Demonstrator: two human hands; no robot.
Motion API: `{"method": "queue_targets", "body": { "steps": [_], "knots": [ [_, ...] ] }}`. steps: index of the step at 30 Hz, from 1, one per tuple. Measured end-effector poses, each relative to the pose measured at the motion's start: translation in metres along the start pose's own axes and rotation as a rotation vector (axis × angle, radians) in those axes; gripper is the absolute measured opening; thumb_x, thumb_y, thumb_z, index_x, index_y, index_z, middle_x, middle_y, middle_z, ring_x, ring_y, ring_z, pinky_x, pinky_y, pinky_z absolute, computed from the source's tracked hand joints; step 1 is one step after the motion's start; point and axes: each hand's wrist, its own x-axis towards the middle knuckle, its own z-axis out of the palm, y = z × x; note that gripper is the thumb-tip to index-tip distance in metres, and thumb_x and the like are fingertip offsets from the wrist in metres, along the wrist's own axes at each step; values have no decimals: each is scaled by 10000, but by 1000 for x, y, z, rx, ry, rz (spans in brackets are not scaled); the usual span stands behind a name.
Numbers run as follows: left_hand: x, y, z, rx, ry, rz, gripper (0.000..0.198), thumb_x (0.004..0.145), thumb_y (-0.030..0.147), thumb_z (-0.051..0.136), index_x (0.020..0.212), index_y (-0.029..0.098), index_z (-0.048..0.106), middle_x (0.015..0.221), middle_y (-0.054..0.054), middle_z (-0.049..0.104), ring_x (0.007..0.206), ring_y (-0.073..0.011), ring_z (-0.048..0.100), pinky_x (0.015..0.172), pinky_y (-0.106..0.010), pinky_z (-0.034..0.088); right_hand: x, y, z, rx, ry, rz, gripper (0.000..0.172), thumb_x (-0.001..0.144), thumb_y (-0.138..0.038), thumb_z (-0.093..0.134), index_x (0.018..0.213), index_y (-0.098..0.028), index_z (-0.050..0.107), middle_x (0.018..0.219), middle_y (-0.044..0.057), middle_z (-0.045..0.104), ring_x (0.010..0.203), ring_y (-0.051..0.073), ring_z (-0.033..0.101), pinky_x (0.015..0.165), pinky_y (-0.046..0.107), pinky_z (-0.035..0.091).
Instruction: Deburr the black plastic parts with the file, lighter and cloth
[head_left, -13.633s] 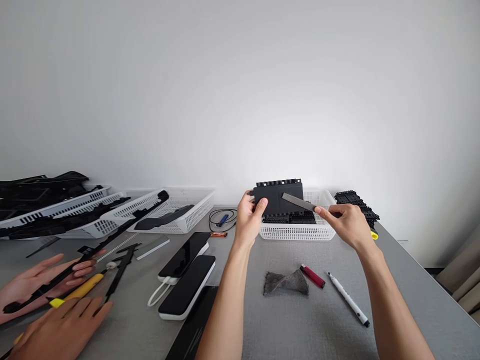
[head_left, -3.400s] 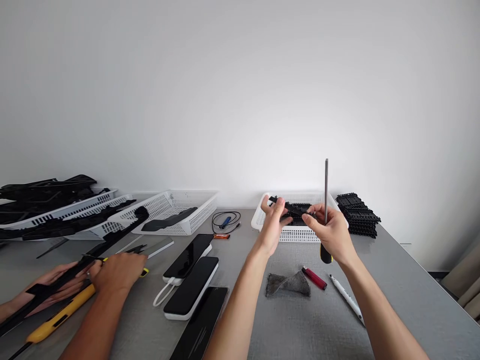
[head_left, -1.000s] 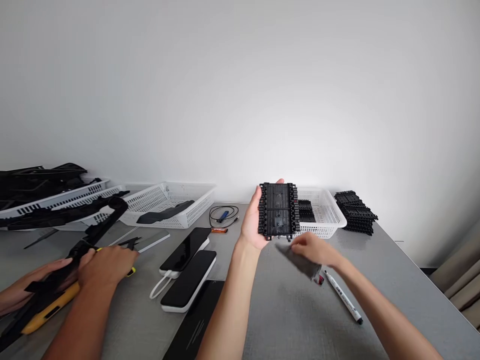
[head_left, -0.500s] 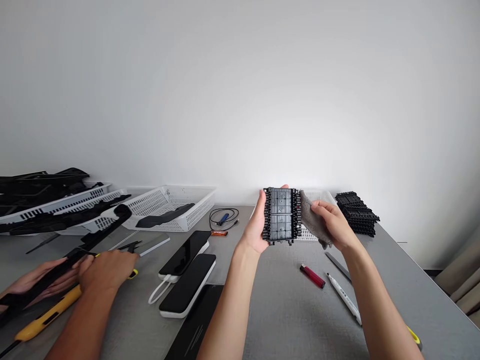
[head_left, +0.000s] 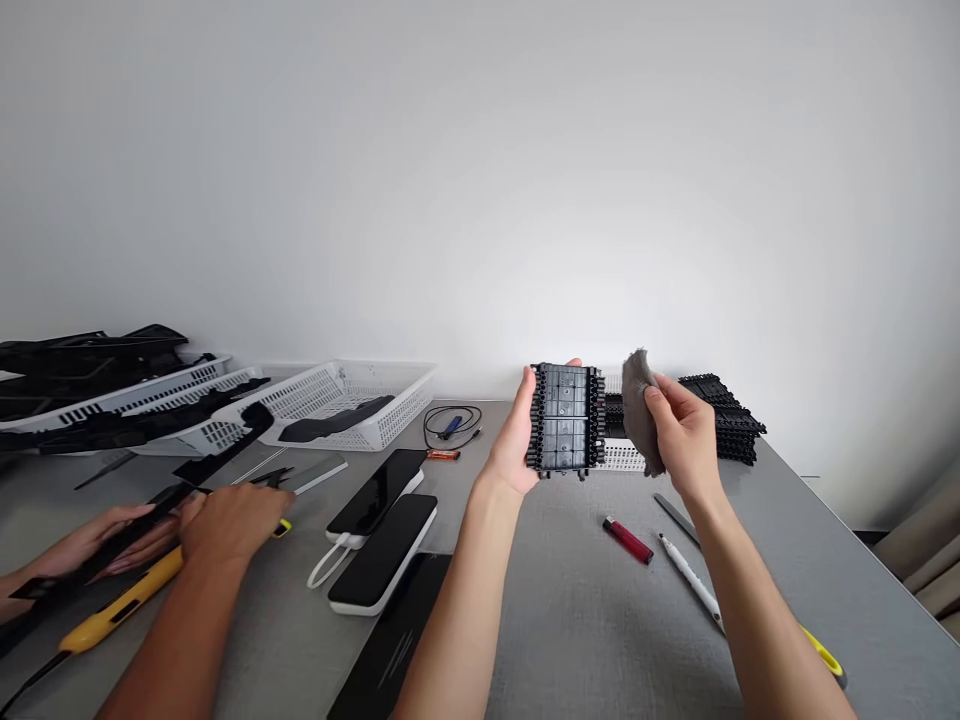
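Observation:
My left hand (head_left: pixel 516 430) grips a black ribbed plastic part (head_left: pixel 565 418), held upright above the table with the thumb along its left edge. To the right of it, my right hand (head_left: pixel 679 430) pinches a grey cloth (head_left: pixel 640 412) between thumb and fingers. A gap separates the cloth from the plastic part. Behind both stands a white basket (head_left: pixel 624 456) with black pieces in it, partly hidden. More black ribbed parts (head_left: pixel 724 415) are stacked to the right of the basket.
A red lighter (head_left: pixel 628 540), a white marker (head_left: pixel 691 582) and a grey strip lie in front. Two phone-like devices (head_left: pixel 384 553) are left of my forearm. Another person's hands (head_left: pixel 232 520) work at far left with a black strip, near a yellow tool (head_left: pixel 124 603) and white baskets (head_left: pixel 397 410).
My right hand has moved the cloth away from the plastic part, to the right and up. The other person's hands and the whole view have shifted slightly.

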Motion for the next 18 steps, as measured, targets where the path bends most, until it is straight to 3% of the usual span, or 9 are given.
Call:
{"method": "queue_targets", "body": {
  "steps": [2,7,10,14,18],
  "knots": [
    [0,-2,2,-1,-24,-19,657,910,653,510,1403,226,598,1261,-123,711,1112,-283,691,970,-392,548,-4,-5,1,-155,20,-106,434,960,-391,492,1266,-168,703,865,59,710,712,173,602,626,295,467],
    [3,-11,8,19,10,37,612,917,625,527,1416,274,578,1250,-104,721,1106,-269,698,985,-403,542,-18,-4,20,-579,-139,-354,514,993,-235,340,1450,-128,548,844,90,653,648,174,551,609,296,442],
    [6,-12,9,-4,66,96,596,924,620,516,1410,280,581,1239,-97,728,1076,-262,709,976,-410,550,-25,-1,29,-797,-188,-371,572,969,-143,288,1517,-126,452,861,103,648,593,164,533,548,274,397],
    [10,-5,2,-62,130,155,605,946,635,446,1392,256,597,1218,-105,736,1040,-257,718,944,-406,567,-36,-11,28,-979,-423,-356,621,913,-58,313,1522,-89,432,860,119,661,611,183,583,521,274,378],
    [12,4,-9,-109,160,217,601,967,622,406,1385,238,603,1224,-111,733,1052,-244,715,944,-381,564,-39,-22,11,-868,-643,-309,567,935,-79,341,1474,-114,513,843,109,692,623,192,601,559,286,404]
  ]
}}
